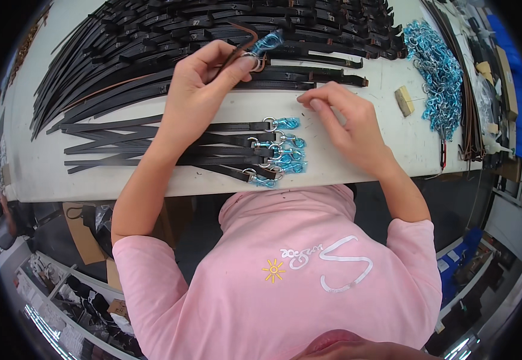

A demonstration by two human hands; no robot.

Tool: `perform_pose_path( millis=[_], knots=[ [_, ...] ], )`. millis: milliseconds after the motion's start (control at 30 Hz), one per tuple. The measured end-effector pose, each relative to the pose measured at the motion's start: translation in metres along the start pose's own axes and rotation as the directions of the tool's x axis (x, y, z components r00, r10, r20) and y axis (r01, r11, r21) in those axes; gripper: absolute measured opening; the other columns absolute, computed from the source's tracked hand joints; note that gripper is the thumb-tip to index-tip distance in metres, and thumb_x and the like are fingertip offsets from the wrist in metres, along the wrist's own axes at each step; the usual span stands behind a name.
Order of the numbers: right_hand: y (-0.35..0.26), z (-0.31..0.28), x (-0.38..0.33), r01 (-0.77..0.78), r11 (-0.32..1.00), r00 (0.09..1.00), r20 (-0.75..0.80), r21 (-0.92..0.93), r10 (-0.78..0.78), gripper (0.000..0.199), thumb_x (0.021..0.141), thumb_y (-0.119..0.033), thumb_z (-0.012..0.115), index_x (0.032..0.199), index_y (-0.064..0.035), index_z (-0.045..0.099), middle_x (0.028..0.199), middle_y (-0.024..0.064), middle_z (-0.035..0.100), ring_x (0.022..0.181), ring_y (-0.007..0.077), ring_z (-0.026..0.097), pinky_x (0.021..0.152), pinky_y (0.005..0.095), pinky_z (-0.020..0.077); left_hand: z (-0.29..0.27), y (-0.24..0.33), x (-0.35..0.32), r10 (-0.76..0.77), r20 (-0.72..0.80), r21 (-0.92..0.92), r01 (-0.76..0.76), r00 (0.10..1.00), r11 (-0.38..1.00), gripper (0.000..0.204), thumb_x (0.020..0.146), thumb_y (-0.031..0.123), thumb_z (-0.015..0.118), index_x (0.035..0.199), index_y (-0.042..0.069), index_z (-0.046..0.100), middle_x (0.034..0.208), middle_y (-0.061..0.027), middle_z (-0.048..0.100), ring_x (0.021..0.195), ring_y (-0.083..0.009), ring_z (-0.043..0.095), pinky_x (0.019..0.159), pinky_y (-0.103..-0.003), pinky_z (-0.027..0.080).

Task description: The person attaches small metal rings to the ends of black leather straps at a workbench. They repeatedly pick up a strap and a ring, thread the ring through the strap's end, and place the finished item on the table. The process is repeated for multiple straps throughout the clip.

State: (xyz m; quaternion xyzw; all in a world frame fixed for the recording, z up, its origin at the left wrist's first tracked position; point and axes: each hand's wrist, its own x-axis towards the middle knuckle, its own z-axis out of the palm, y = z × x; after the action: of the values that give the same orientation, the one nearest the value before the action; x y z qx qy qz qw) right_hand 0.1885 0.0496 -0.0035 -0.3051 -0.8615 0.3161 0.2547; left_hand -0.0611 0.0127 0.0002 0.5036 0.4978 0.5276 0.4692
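My left hand (pixel 200 84) is closed above the table, pinching a dark leather strap (pixel 250 35) with a brown underside. At its fingertips is a metal snap hook (pixel 267 43) in blue plastic wrap; the fingers partly hide where the two meet. Lower to the right, my right hand (pixel 348 123) hovers with loosely bent fingers, its thumb apart and nothing visible in it. Between the forearms lie several black straps (pixel 231 141), each ending in a ring and a blue-wrapped snap hook (pixel 288 156). Just beyond the hands are more black straps (pixel 213 78).
Rows of black straps (pixel 171 36) cover the far part of the white table (pixel 357 174). At the right sit a heap of blue-wrapped hooks (pixel 434 78), a yellowish block (pixel 404 101), a red-handled tool (pixel 443 155) and long brown strips (pixel 462 78). The table's near edge runs along my body.
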Motion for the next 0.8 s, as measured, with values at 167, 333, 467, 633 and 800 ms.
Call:
perform_pose_path(
  millis=[167, 333, 467, 633, 800],
  knots=[
    [0.002, -0.002, -0.015, 0.142, 0.938, 0.988, 0.096, -0.318, -0.117, 0.042, 0.075, 0.009, 0.056, 0.114, -0.0046, 0.067, 0.111, 0.0113, 0.063, 0.1, 0.0292, 0.058, 0.086, 0.0362, 0.0491, 0.004, -0.002, -0.006, 0.001, 0.026, 0.038, -0.002, 1.0, 0.999, 0.015, 0.091, 0.015, 0.068, 0.092, 0.001, 0.064, 0.077, 0.0018, 0.062, 0.073, -0.0034, 0.054, 0.067, -0.019, 0.042],
    [0.003, -0.008, -0.032, 0.248, 0.891, 0.967, 0.151, -0.38, -0.205, 0.049, 0.073, 0.008, 0.056, 0.119, -0.0066, 0.065, 0.112, 0.0084, 0.063, 0.101, 0.0282, 0.056, 0.089, 0.0377, 0.0473, 0.006, -0.005, -0.006, -0.005, 0.044, 0.093, 0.001, 0.999, 0.996, 0.015, 0.091, 0.016, 0.068, 0.092, 0.001, 0.065, 0.073, 0.0013, 0.061, 0.071, -0.0034, 0.053, 0.065, -0.02, 0.041],
    [0.004, -0.004, -0.023, 0.141, 0.921, 0.989, 0.088, -0.363, -0.117, 0.051, 0.073, 0.006, 0.057, 0.123, -0.0064, 0.063, 0.109, 0.0074, 0.061, 0.098, 0.0262, 0.054, 0.088, 0.0373, 0.0455, 0.006, -0.005, -0.006, 0.012, 0.051, 0.128, -0.019, 0.999, 0.992, 0.016, 0.091, 0.016, 0.069, 0.091, 0.0, 0.064, 0.072, 0.0011, 0.061, 0.07, -0.0035, 0.053, 0.064, -0.02, 0.04],
    [-0.002, 0.006, -0.014, 0.195, 0.85, 0.981, 0.102, -0.489, -0.166, 0.05, 0.073, 0.004, 0.058, 0.122, -0.0054, 0.062, 0.104, 0.008, 0.058, 0.093, 0.0264, 0.052, 0.086, 0.0366, 0.043, 0.006, -0.008, -0.004, 0.046, 0.031, 0.14, -0.05, 0.998, 0.989, 0.016, 0.09, 0.015, 0.069, 0.09, 0.0, 0.064, 0.071, 0.0015, 0.06, 0.069, -0.0034, 0.052, 0.062, -0.02, 0.039],
    [0.004, -0.004, -0.02, 0.191, 0.936, 0.977, 0.144, -0.295, -0.154, 0.037, 0.071, 0.008, 0.054, 0.105, -0.0026, 0.065, 0.107, 0.009, 0.061, 0.097, 0.0242, 0.053, 0.086, 0.0355, 0.0434, 0.004, -0.01, -0.004, 0.027, 0.041, 0.137, -0.032, 0.999, 0.99, 0.015, 0.09, 0.015, 0.069, 0.09, 0.0, 0.065, 0.07, 0.002, 0.059, 0.068, -0.0029, 0.05, 0.061, -0.02, 0.038]
  ],
)
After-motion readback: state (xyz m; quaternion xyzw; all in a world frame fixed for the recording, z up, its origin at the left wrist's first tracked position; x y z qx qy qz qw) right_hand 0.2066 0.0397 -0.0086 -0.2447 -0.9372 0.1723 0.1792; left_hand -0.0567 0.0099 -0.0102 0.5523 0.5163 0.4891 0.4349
